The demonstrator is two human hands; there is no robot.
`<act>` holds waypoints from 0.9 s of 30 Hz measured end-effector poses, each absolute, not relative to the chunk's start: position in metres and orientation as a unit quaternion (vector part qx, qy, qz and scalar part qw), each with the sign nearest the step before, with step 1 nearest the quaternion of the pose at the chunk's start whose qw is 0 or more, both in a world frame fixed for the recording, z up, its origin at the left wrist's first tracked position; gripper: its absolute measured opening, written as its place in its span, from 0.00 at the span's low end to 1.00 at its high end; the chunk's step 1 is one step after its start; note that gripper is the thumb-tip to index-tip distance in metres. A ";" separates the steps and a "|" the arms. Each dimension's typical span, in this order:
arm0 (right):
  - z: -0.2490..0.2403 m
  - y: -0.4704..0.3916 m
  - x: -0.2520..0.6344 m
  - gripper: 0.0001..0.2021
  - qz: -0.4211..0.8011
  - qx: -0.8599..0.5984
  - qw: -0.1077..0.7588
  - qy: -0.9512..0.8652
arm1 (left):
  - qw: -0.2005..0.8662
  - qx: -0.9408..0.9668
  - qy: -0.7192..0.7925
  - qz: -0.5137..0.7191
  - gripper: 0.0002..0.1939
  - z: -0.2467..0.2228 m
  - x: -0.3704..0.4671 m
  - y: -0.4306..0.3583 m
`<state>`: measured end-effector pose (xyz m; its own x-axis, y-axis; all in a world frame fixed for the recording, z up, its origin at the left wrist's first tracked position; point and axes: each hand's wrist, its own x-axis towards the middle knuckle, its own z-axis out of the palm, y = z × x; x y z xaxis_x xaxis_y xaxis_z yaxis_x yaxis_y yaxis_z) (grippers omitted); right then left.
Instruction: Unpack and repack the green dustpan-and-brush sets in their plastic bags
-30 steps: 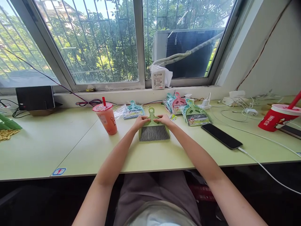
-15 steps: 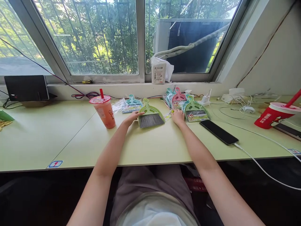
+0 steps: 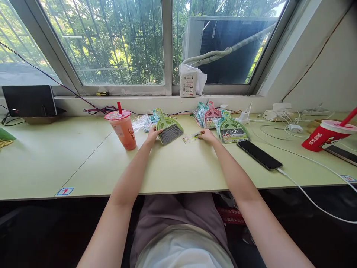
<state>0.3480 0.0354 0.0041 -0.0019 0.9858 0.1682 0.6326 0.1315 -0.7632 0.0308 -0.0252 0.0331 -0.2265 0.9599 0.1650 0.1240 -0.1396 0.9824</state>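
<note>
My left hand (image 3: pixel 153 135) is closed on the edge of a green dustpan (image 3: pixel 164 120) with a grey-bristled brush (image 3: pixel 171 134) nested in it; the set is tilted, its handle up and to the left. Between the fingers of my right hand (image 3: pixel 208 136) is one end of a small colourful printed card (image 3: pixel 192 138), whose other end reaches left along the table. Just right of that hand lies a green dustpan set in clear wrapping (image 3: pixel 231 128). A pink set (image 3: pixel 212 114) and blue-green sets (image 3: pixel 201 111) sit behind it. Another blue set (image 3: pixel 153 118) is partly hidden behind the held dustpan.
On the pale green table (image 3: pixel 178 175), a drink cup (image 3: pixel 122 130) stands left of my left hand. A phone (image 3: pixel 259 155) on a white cable lies at right, near a red cup (image 3: pixel 325 136) and tangled cords (image 3: pixel 290 119). A tablet (image 3: pixel 29 101) stands far left.
My left hand has shifted the green dustpan set left and tilted it further. My right hand has moved slightly left with the printed card, which now shows more plainly.
</note>
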 end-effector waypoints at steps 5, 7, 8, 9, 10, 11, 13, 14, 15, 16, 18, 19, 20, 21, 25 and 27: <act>0.029 0.012 0.334 0.20 0.443 -0.471 0.423 -0.635 | 0.371 0.486 0.571 0.547 0.15 0.028 0.029 -0.022; 0.040 -0.001 0.324 0.22 0.499 -0.396 0.412 -0.651 | 0.403 0.486 0.570 0.526 0.17 0.026 0.033 -0.024; 0.044 -0.006 0.320 0.23 0.517 -0.368 0.401 -0.661 | 0.422 0.488 0.564 0.515 0.17 0.025 0.036 -0.025; 0.047 -0.010 0.315 0.23 0.528 -0.346 0.391 -0.670 | 0.439 0.494 0.557 0.503 0.18 0.025 0.040 -0.027; 0.048 -0.012 0.311 0.23 0.528 -0.335 0.385 -0.679 | 0.452 0.502 0.550 0.491 0.18 0.025 0.044 -0.029; 0.048 -0.013 0.308 0.23 0.520 -0.336 0.382 -0.686 | 0.461 0.510 0.544 0.481 0.18 0.025 0.048 -0.031; 0.043 -0.010 0.305 0.21 0.474 -0.375 0.388 -0.696 | 0.468 0.525 0.533 0.470 0.20 0.026 0.056 -0.034; 0.040 -0.007 0.304 0.20 0.437 -0.408 0.392 -0.699 | 0.470 0.533 0.527 0.466 0.21 0.027 0.060 -0.036; 0.036 -0.004 0.304 0.18 0.393 -0.444 0.396 -0.702 | 0.473 0.541 0.520 0.462 0.22 0.027 0.064 -0.036; 0.033 0.000 0.305 0.17 0.345 -0.478 0.398 -0.703 | 0.474 0.548 0.513 0.460 0.22 0.027 0.067 -0.037; 0.027 0.007 0.309 0.14 0.260 -0.529 0.401 -0.701 | 0.475 0.561 0.504 0.453 0.25 0.027 0.072 -0.038; 0.024 0.009 0.310 0.13 0.234 -0.543 0.403 -0.699 | 0.475 0.565 0.503 0.450 0.27 0.027 0.074 -0.038; 0.023 0.011 0.311 0.13 0.219 -0.550 0.405 -0.697 | 0.476 0.567 0.501 0.447 0.29 0.027 0.076 -0.038; 0.022 0.012 0.312 0.13 0.211 -0.554 0.406 -0.695 | 0.479 0.569 0.500 0.444 0.31 0.027 0.078 -0.039; 0.021 0.008 0.310 0.13 0.192 -0.568 0.398 -0.694 | 0.491 0.568 0.499 0.433 0.36 0.026 0.083 -0.040; 0.022 0.003 0.308 0.15 0.172 -0.577 0.387 -0.698 | 0.488 0.563 0.503 0.437 0.34 0.027 0.084 -0.041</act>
<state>0.3078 0.0029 0.0222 -0.0337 0.9392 0.3417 0.6721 0.2743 -0.6878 0.0836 -0.0405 0.0268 0.1120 0.9937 0.0007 0.1401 -0.0165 0.9900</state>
